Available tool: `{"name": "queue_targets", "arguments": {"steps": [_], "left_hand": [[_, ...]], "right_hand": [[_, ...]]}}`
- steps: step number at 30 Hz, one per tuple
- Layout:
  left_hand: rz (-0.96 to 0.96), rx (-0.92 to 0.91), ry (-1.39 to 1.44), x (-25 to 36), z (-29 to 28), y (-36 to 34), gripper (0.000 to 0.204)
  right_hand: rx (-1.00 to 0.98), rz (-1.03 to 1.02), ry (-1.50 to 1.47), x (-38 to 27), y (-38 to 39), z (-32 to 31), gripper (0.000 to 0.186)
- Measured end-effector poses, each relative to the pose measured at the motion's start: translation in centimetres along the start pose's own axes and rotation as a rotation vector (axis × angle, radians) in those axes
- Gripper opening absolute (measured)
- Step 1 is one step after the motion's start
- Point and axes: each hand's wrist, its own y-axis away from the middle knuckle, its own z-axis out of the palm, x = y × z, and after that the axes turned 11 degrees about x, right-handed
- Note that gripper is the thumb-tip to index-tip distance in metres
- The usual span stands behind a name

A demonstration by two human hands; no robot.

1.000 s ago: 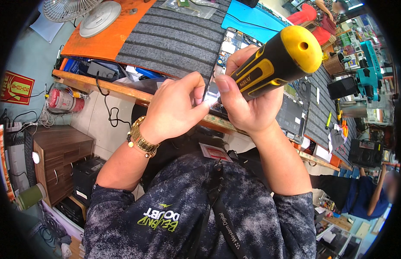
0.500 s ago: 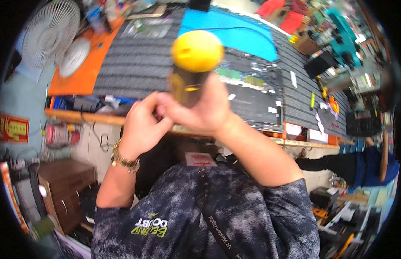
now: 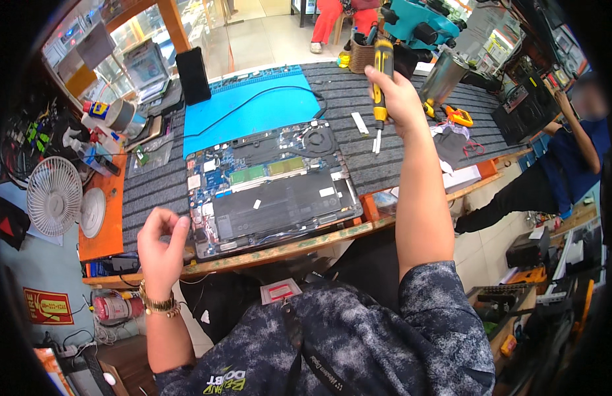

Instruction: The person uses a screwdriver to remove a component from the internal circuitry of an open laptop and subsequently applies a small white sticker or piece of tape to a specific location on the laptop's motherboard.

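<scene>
In my right hand (image 3: 401,99), raised above the right side of the bench, is a black-and-yellow screwdriver (image 3: 381,82); my fingers wrap its handle and its metal shaft points down. My left hand (image 3: 162,244) hovers by the near left corner of an opened laptop base (image 3: 349,191). Its fingers are curled in with the thumb beside them, and anything inside is hidden. The laptop's insides lie bare: a black battery (image 3: 279,206), green memory modules (image 3: 246,175) and a round fan (image 3: 316,140).
Behind the laptop lies a blue work mat (image 3: 253,112) crossed by a black cable. A black phone-like slab (image 3: 193,74) stands beside it. To the left is a white fan (image 3: 54,196); to the right, a yellow multimeter (image 3: 459,117) and a metal canister (image 3: 444,76). Another person (image 3: 570,155) stands far right.
My hands have come apart from around the screwdriver. The right hand has carried it right and away; the left has moved left and down. My view has shifted, so the laptop appears further left.
</scene>
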Motion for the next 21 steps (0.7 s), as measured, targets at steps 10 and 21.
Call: {"name": "queue_targets", "arguments": {"steps": [10,21], "left_hand": [[0.425,-0.648,-0.106,11.6,21.4,-11.2,0.024],[1.012,-0.567,-0.385,9.0,37.2,-16.4,0.039]], "right_hand": [[-0.021,0.061,0.860,9.3,-4.5,-4.2,0.068],[-0.027,0.074,0.807,9.1,-4.6,-4.5,0.070]]}}
